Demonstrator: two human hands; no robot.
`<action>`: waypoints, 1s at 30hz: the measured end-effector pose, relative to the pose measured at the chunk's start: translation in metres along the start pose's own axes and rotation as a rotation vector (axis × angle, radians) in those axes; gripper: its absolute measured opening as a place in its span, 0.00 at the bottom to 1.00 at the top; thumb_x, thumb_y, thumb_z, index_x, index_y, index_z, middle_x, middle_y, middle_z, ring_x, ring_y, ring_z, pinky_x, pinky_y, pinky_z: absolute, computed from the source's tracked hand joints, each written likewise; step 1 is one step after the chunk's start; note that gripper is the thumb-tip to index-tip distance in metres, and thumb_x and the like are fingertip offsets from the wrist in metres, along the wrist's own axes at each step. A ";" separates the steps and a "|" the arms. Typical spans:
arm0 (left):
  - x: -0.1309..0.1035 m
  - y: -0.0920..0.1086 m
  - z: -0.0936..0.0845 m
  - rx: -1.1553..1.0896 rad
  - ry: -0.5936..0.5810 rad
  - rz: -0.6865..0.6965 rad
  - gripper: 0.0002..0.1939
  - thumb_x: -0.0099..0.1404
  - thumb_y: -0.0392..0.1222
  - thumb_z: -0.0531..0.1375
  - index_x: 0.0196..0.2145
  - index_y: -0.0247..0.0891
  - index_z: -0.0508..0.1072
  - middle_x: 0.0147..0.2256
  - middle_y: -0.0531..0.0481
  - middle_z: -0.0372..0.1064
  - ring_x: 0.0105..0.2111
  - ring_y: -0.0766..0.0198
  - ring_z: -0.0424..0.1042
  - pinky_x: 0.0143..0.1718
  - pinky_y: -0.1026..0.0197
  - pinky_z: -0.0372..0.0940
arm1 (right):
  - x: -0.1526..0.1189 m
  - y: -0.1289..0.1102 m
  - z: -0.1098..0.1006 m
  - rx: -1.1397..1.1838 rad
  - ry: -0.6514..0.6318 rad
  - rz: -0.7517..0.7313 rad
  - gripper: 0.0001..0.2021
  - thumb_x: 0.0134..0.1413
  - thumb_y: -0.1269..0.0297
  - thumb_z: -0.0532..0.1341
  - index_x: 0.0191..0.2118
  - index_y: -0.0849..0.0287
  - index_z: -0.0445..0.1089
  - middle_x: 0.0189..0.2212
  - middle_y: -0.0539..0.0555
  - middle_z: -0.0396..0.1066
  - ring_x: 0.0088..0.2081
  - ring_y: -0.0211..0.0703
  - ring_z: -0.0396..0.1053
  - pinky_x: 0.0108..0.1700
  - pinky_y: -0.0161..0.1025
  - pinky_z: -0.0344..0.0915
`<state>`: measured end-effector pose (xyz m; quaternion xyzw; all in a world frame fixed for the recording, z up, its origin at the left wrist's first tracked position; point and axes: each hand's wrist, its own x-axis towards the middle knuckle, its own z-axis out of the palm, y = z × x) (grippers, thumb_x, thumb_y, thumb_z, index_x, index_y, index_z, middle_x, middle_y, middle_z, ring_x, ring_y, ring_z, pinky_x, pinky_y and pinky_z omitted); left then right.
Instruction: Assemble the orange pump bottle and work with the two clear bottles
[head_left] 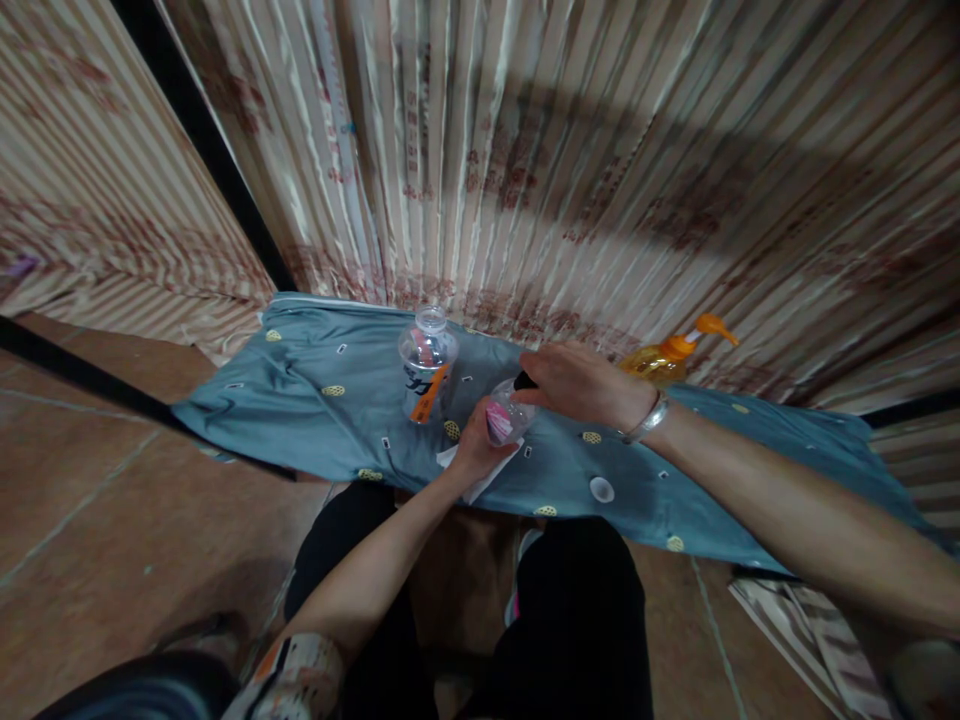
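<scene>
My left hand (480, 445) is closed around a small clear plastic bottle (508, 415) with pink on its side, held tilted low over the cloth. My right hand (566, 380) reaches in from the right, fingers closed on a small black object (525, 381) at the top of that bottle. Its kind is mostly hidden by the fingers. Under my left hand lies a white tissue (484, 485). Just left of my hands stands a larger clear plastic bottle (426, 378) with an orange and black label and an uncapped neck.
Behind my right wrist is a yellow bottle with an orange pump top (679, 345). A round white lid-like piece (601, 489) lies near the front edge. Blue-grey patterned cloth (300, 400) covers the narrow table. A striped curtain (525, 150) hangs directly behind; black poles (202, 140) stand left.
</scene>
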<state>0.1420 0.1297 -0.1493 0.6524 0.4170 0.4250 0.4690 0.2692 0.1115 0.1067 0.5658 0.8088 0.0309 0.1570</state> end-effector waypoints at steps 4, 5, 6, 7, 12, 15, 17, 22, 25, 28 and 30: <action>0.000 -0.002 0.000 0.013 -0.009 0.013 0.45 0.51 0.36 0.79 0.64 0.42 0.68 0.60 0.39 0.76 0.61 0.41 0.77 0.66 0.34 0.69 | 0.002 0.004 0.001 0.111 0.012 -0.093 0.21 0.65 0.69 0.73 0.61 0.64 0.76 0.54 0.66 0.83 0.56 0.59 0.82 0.53 0.42 0.72; 0.000 -0.003 0.001 0.019 -0.012 0.017 0.45 0.52 0.36 0.79 0.65 0.42 0.69 0.60 0.40 0.76 0.61 0.41 0.77 0.66 0.34 0.69 | 0.002 0.004 0.001 0.110 0.003 -0.099 0.18 0.65 0.71 0.72 0.59 0.64 0.77 0.53 0.65 0.84 0.55 0.59 0.83 0.52 0.42 0.72; 0.000 -0.004 0.001 0.027 -0.014 0.020 0.43 0.54 0.37 0.79 0.65 0.42 0.70 0.60 0.40 0.76 0.61 0.42 0.76 0.66 0.34 0.69 | 0.003 0.003 0.000 0.093 -0.009 -0.093 0.14 0.67 0.71 0.70 0.56 0.64 0.78 0.51 0.65 0.84 0.54 0.58 0.83 0.51 0.42 0.72; 0.000 -0.005 0.002 0.036 -0.016 0.023 0.40 0.59 0.40 0.78 0.65 0.41 0.71 0.61 0.39 0.75 0.60 0.42 0.76 0.65 0.34 0.70 | 0.004 0.001 -0.001 0.066 -0.020 -0.077 0.10 0.69 0.69 0.69 0.53 0.64 0.80 0.48 0.65 0.85 0.52 0.58 0.84 0.50 0.42 0.72; 0.001 -0.010 0.003 0.075 -0.011 0.042 0.24 0.77 0.50 0.67 0.64 0.39 0.74 0.63 0.38 0.73 0.58 0.47 0.78 0.57 0.38 0.76 | 0.003 -0.005 -0.006 -0.046 -0.004 -0.010 0.13 0.73 0.58 0.67 0.47 0.65 0.82 0.44 0.69 0.85 0.50 0.62 0.85 0.47 0.43 0.72; 0.000 -0.010 0.002 0.088 -0.012 0.055 0.24 0.76 0.50 0.67 0.64 0.39 0.74 0.62 0.38 0.74 0.56 0.47 0.78 0.56 0.40 0.77 | 0.003 -0.004 -0.007 -0.039 0.003 -0.077 0.15 0.68 0.65 0.71 0.57 0.64 0.79 0.49 0.67 0.85 0.52 0.60 0.84 0.48 0.42 0.72; 0.000 -0.009 0.002 0.095 -0.013 0.065 0.24 0.76 0.50 0.67 0.64 0.39 0.74 0.63 0.38 0.74 0.57 0.47 0.78 0.56 0.39 0.77 | 0.004 -0.004 -0.007 -0.025 -0.022 -0.089 0.14 0.68 0.69 0.69 0.56 0.64 0.80 0.49 0.66 0.85 0.51 0.59 0.84 0.49 0.42 0.72; 0.000 -0.008 0.001 0.114 -0.016 0.083 0.25 0.75 0.50 0.69 0.64 0.39 0.74 0.61 0.38 0.75 0.57 0.47 0.78 0.58 0.38 0.76 | 0.004 -0.006 -0.006 -0.032 -0.012 -0.014 0.13 0.75 0.60 0.65 0.49 0.67 0.82 0.45 0.70 0.85 0.50 0.62 0.85 0.47 0.43 0.73; -0.001 -0.008 0.001 0.131 -0.008 0.081 0.24 0.76 0.50 0.68 0.64 0.39 0.74 0.62 0.38 0.74 0.57 0.47 0.78 0.57 0.39 0.77 | 0.002 -0.006 -0.006 -0.066 -0.003 -0.075 0.14 0.69 0.64 0.71 0.55 0.65 0.80 0.49 0.68 0.85 0.53 0.61 0.84 0.48 0.42 0.72; -0.002 -0.008 0.001 0.142 -0.005 0.079 0.23 0.77 0.50 0.67 0.64 0.39 0.75 0.62 0.38 0.74 0.56 0.48 0.78 0.55 0.40 0.78 | 0.000 -0.008 -0.009 -0.094 -0.049 -0.096 0.13 0.72 0.67 0.67 0.57 0.67 0.79 0.49 0.69 0.85 0.54 0.61 0.84 0.48 0.43 0.72; -0.003 -0.008 0.001 0.144 -0.009 0.083 0.24 0.76 0.51 0.67 0.64 0.39 0.75 0.62 0.38 0.74 0.56 0.48 0.78 0.55 0.40 0.78 | -0.002 -0.010 -0.011 -0.107 -0.091 -0.063 0.14 0.79 0.66 0.60 0.55 0.70 0.80 0.47 0.72 0.84 0.53 0.64 0.84 0.48 0.45 0.72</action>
